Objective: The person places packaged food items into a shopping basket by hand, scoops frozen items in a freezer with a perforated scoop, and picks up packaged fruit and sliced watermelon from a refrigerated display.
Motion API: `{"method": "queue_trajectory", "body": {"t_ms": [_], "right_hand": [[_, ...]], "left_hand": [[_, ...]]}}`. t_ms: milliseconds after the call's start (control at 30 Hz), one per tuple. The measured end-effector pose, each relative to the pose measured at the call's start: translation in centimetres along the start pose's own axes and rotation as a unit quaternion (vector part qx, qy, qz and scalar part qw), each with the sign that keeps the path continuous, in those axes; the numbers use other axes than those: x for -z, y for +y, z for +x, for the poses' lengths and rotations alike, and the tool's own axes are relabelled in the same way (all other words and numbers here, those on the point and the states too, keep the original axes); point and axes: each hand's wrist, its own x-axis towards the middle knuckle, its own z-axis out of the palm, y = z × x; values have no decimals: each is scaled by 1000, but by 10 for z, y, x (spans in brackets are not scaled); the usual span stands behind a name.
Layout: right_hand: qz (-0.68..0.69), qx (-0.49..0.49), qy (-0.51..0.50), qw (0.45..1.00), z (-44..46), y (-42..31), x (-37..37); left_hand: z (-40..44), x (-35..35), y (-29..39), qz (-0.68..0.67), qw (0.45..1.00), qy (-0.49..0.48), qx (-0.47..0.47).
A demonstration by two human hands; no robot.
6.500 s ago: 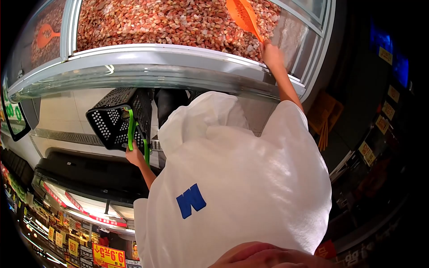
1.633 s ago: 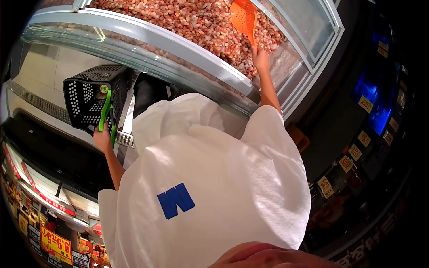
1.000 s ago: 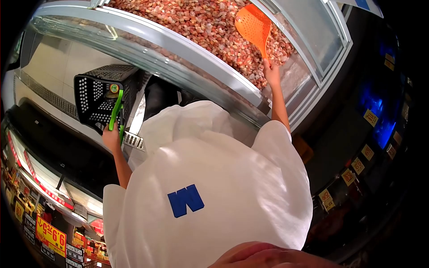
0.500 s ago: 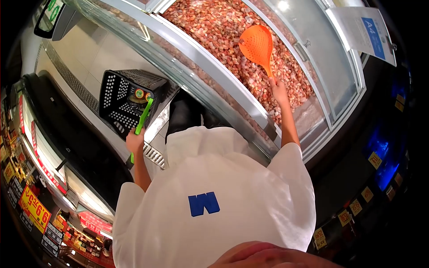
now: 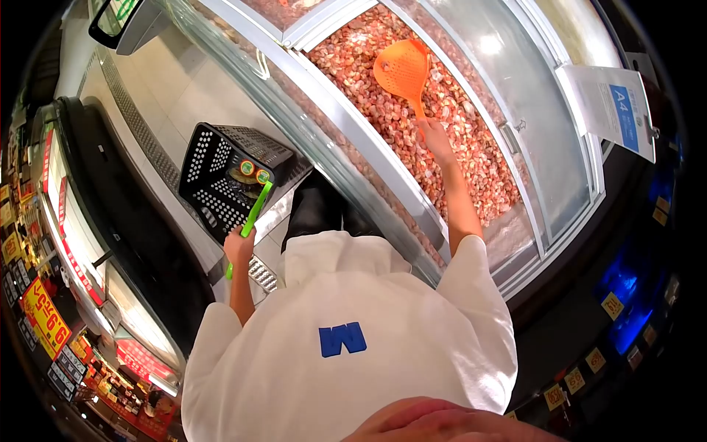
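My right hand grips the handle of an orange perforated scoop, whose bowl lies over a heap of small reddish-brown frozen pieces in the freezer. Whether the bowl touches the heap I cannot tell. One small piece seems to be on the scoop. On the other side, my left hand is wrapped round the green handle of a black shopping basket. Packages with round orange-and-green labels sit in the basket.
Sliding glass lids and a metal frame border the freezer opening. A sign reading A4 is clipped at its right. Another dark-edged display case stands to my left, with tiled floor between.
The scoop has shifted left over the heap along with my right hand. The camera view has also moved, so the basket and freezer appear lower and further right. Both hands keep their hold.
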Motion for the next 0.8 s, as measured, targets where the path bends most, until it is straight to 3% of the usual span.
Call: {"method": "queue_trajectory", "body": {"t_ms": [267, 800], "right_hand": [[-36, -10, -11, 999, 42, -14, -23], [-54, -54, -5, 997, 58, -65, -40]], "left_hand": [[-1, 1, 0, -1, 999, 19, -45], [0, 2, 0, -26, 999, -11, -24]]}}
